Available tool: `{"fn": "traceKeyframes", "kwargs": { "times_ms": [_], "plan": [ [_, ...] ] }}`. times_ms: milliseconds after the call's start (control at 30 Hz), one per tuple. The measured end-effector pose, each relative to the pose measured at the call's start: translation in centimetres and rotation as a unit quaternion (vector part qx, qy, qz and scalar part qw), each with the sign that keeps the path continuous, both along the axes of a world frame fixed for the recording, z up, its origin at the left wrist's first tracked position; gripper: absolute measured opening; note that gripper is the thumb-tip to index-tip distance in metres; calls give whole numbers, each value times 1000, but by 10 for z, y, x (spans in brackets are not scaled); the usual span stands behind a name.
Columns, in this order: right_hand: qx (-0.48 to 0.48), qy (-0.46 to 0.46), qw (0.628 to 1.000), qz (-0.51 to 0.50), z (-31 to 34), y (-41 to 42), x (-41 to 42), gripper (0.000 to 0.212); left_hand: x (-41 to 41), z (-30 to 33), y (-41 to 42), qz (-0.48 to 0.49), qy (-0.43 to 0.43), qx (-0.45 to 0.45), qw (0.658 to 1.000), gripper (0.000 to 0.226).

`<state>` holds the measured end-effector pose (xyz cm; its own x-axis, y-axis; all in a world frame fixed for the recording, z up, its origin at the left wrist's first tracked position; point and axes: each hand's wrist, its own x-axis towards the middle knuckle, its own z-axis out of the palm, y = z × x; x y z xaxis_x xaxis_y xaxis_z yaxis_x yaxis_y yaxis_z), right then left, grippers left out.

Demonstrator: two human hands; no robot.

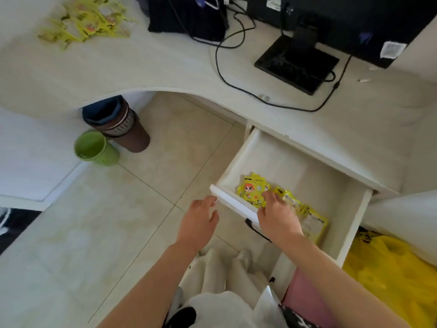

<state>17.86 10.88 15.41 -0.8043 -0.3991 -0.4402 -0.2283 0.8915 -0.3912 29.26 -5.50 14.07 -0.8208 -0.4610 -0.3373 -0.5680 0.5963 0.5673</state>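
White desk (pixel 165 67) overhead, yellow packets (pixel 251 189) are being touched at the front of the open drawer (pixel 231 162) by the right hand (pixel 276 216), fingers bent over them, grasp not discernible, while the left hand (pixel 198 221) is being held released, fingers spread, just outside the drawer.

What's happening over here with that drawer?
A person is busy at an open drawer under the desk. Their right hand reaches in onto the yellow packets lying along its front; whether it grips one is unclear. The left hand hovers open by the drawer's front corner. A pile of similar packets lies on the desk.
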Motion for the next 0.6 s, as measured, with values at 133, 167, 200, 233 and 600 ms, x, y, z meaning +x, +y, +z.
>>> {"fn": "traceKeyframes", "kwargs": {
  "times_ms": [133,167,200,233,600],
  "plan": [
    [-24,15,996,79,7,-54,23,39,42,9,-38,87,12,-9,996,34],
    [-32,18,994,99,8,-68,29,38,53,11,-49,108,13,-15,994,33],
    [-40,17,992,118,9,-81,36,37,63,14,-60,126,12,-22,992,32],
    [-47,14,990,133,9,-95,43,38,73,17,-72,143,12,-29,989,31],
    [-76,-7,971,227,16,-259,98,41,159,26,-214,215,24,-94,972,31]
  ]
}}
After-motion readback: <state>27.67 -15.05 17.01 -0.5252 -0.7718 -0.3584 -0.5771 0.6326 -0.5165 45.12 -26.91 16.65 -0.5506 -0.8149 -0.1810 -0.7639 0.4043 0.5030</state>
